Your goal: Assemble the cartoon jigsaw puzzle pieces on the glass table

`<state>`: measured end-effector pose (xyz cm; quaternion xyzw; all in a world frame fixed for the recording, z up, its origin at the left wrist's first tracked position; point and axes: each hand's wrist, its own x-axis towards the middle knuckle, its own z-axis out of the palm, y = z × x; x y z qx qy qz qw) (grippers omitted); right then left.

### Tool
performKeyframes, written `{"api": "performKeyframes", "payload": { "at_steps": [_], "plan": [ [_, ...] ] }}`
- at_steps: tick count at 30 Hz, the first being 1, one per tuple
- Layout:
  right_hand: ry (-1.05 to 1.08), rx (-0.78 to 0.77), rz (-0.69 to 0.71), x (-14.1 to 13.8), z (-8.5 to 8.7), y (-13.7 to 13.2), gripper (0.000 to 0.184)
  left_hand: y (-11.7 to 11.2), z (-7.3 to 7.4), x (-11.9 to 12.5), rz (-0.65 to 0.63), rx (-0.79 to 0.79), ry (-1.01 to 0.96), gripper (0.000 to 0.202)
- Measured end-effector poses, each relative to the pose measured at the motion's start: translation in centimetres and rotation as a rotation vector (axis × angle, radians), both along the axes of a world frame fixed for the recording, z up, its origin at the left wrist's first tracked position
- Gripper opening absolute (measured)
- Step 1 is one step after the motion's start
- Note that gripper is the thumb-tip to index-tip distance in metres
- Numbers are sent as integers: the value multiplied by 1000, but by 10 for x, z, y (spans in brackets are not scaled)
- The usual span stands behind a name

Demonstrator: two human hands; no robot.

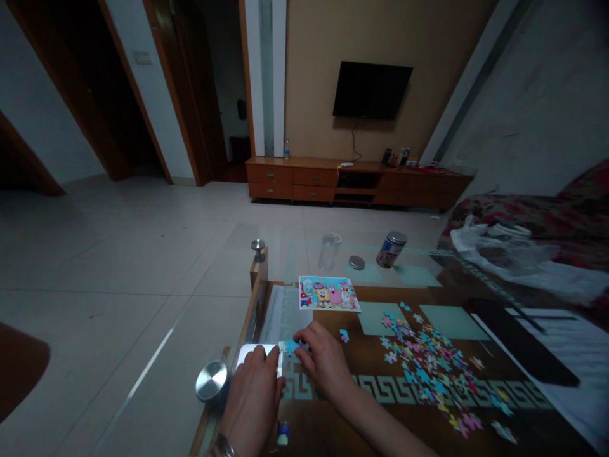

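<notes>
My left hand (253, 393) rests flat on the near left of the glass table (285, 254), fingers stretched toward a white card (252, 351). Beside it, my right hand (323, 358) presses its fingertips on a few joined blue puzzle pieces (291, 346). A cartoon reference picture (328, 293) lies just beyond the hands. One loose blue piece (343, 335) sits to the right of my right hand. A big scatter of colourful puzzle pieces (431, 368) covers the table to the right. Another small piece (283, 433) lies near my left wrist.
A clear glass (329, 251), a round lid (356, 262) and a printed tin (391, 249) stand at the table's far side. A dark flat object (518, 339) and white papers lie at the right. A sofa with a plastic bag (504, 251) is beyond. A TV (371, 89) hangs above a low cabinet.
</notes>
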<state>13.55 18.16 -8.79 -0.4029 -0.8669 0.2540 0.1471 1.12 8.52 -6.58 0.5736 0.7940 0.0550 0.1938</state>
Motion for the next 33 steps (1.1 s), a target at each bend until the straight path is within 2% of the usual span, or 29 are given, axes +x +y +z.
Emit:
{"api": "performKeyframes", "payload": {
  "at_steps": [7,13,16,20,25,29,33],
  "plan": [
    [17,-23,26,11,7,5,24,-3,-6,-5,-37,37,-6,41],
    [-131,105,-157,53,12,38,31,-5,1,1,-23,123,13,39],
    [-143,81,-158,68,7,49,28,-2,3,8,-42,157,15,40],
    [-131,28,-139,69,0,54,23,1,2,18,-90,180,-10,47],
    [-145,31,-139,66,4,55,35,3,1,20,-115,150,-12,49],
    [-163,62,-99,68,5,56,26,4,1,19,-120,141,1,47],
    [-155,32,-123,66,0,54,20,5,0,20,-131,139,18,47]
  ]
}}
